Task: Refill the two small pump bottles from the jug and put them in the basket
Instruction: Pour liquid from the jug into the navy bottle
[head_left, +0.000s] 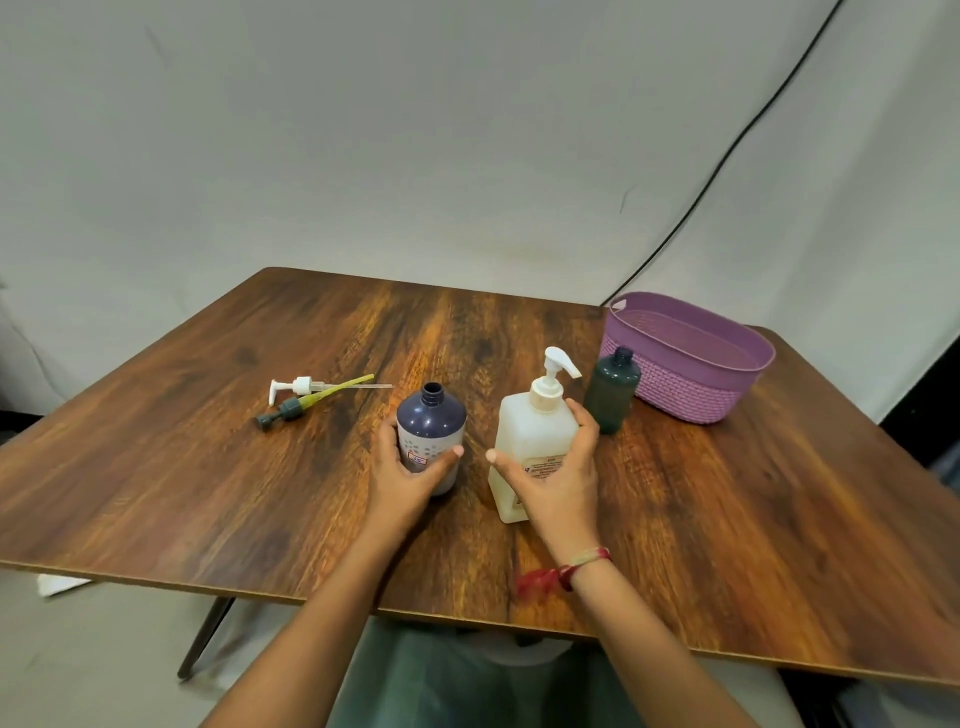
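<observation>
Wood-grain brown desk (727, 519) carries everything, in front of a pale cloth backdrop (415, 130) with a black cable (727, 156) running down it. A purple basket (727, 395) with a woven pattern stands at the far right corner. The white square jug (530, 431), pump top still on, stands upright near the middle. The right hand (561, 478) grasps its lower body, thumb across the front and fingers (584, 421) curled round the right shoulder. Left of the jug and apart from it stands the navy bottle (431, 415), upright with its neck uncapped. The left hand (405, 473) wraps its fingers round the labelled lower half. A smaller dark green bottle (612, 395), also uncapped and upright, stands between the jug and the basket, just beside the right fingertips. Two removed pumps lie crossed at the far left: a white pump (293, 387) and a grey pump (283, 410) with a yellow-green tube. A red thread (582, 564) circles the right wrist.
</observation>
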